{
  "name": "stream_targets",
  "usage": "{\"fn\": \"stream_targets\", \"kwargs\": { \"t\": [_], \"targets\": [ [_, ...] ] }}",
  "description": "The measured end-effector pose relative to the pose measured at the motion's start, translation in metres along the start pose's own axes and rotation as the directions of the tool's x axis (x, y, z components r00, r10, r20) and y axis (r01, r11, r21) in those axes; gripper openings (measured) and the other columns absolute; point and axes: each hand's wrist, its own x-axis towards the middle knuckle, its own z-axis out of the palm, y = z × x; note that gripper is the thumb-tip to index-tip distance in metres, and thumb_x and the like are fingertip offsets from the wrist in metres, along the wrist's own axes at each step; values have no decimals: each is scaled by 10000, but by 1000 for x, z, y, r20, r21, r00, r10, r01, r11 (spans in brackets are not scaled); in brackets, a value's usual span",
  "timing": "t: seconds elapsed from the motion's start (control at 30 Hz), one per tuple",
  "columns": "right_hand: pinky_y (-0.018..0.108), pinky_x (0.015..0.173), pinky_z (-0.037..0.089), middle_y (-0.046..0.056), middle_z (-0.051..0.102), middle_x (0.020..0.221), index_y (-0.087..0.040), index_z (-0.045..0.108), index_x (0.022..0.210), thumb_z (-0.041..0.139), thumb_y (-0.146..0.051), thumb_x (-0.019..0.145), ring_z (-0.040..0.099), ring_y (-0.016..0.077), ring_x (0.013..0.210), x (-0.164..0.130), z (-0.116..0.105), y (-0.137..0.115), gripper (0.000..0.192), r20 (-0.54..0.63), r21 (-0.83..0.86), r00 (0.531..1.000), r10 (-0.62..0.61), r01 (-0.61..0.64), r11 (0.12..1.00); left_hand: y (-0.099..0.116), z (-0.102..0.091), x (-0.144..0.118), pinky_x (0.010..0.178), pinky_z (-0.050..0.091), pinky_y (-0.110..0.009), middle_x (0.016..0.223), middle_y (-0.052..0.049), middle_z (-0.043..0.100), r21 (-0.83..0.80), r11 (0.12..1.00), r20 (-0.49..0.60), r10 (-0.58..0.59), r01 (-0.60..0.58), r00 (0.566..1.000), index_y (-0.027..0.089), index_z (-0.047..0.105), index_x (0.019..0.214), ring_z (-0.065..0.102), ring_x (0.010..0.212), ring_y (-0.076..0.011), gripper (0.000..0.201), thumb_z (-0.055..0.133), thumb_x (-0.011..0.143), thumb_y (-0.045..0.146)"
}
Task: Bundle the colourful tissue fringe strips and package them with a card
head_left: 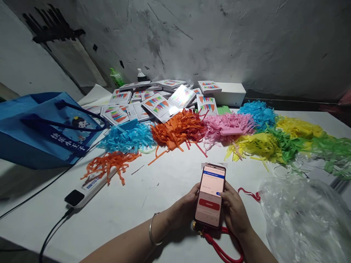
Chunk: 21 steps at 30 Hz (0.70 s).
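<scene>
A smartphone (pixel 210 197) with a lit screen is held upright above the white table, between my two hands. My left hand (pixel 188 204) grips its left edge, and a silver bangle circles that wrist. On the other side, my right hand (pixel 234 206) wraps the right edge, its thumb over the screen near a blue button. A red cord strap (pixel 216 248) hangs from the phone's lower end. Beyond the phone lie bundles of cut paper fringe: blue (pixel 128 136), orange (pixel 178 129), pink (pixel 229 126) and yellow (pixel 257 146).
A blue gift bag (pixel 35 135) stands at the left. Near it, a power strip (pixel 93 190) with a plugged-in cable lies under orange strips (pixel 112 164). Printed packets (pixel 159 106) pile up by the wall beside a white box (pixel 229 94). Clear plastic bags (pixel 304 215) occupy the right.
</scene>
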Motion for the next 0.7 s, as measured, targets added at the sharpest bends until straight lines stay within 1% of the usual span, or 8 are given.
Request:
{"fn": "stream_targets", "kwargs": {
  "t": [0.07, 0.23, 0.4, 0.5, 0.57, 0.7],
  "targets": [
    [309, 734, 521, 63, 744, 1069, -206, 664, 1216, 719, -238, 777, 676, 266, 990, 0, 1, 0, 444, -5, -1, 1000, 1, -1, 1000, -1, -1, 0, 1004, 428, -433, 1343, -156, 609, 1, 1000, 18, 9, -9, 1000, 179, 525, 1389, 572, 1212, -328, 685, 711, 809, 491],
    [345, 847, 523, 52, 740, 1084, -220, 677, 1215, 690, -246, 805, 652, 269, 1055, 0, 0, 0, 411, 7, -12, 1000, -10, 10, 1000, -1, -2, 0, 985, 432, -427, 1333, -138, 622, 22, 1000, 12, 4, -4, 1000, 199, 541, 1375, 583, 1192, -318, 644, 713, 810, 458],
    [346, 892, 512, 48, 703, 1192, -226, 747, 1104, 636, -234, 837, 589, 272, 1151, 3, -2, 2, 289, 1, -65, 995, -98, 98, 993, -2, -4, 0, 999, 428, -428, 1348, -143, 612, 14, 1000, 17, 8, -8, 1000, 193, 526, 1398, 568, 1217, -325, 709, 721, 794, 508],
    [346, 888, 513, 50, 697, 1200, -218, 771, 1041, 626, -225, 836, 581, 276, 1151, 4, -2, 3, 251, -15, -80, 992, -129, 127, 989, -4, -7, 0, 997, 431, -434, 1354, -143, 610, 22, 1000, 18, -2, 2, 1000, 203, 520, 1404, 573, 1213, -323, 680, 703, 816, 491],
    [349, 888, 513, 49, 693, 1210, -217, 772, 1041, 626, -225, 840, 586, 274, 1139, 4, -3, 4, 249, -15, -83, 991, -131, 129, 988, -5, -9, 0, 997, 433, -433, 1366, -144, 603, 19, 1000, 31, -7, 6, 1000, 205, 511, 1416, 574, 1214, -319, 663, 683, 836, 477],
    [368, 907, 510, 54, 704, 1187, -223, 749, 1119, 625, -261, 859, 590, 278, 1139, 5, -4, 5, 291, -9, -79, 993, -117, 116, 990, -5, -9, 0, 1009, 433, -427, 1380, -161, 589, 8, 1000, 40, 2, -3, 999, 181, 502, 1423, 567, 1226, -320, 690, 692, 830, 479]
  ]
}}
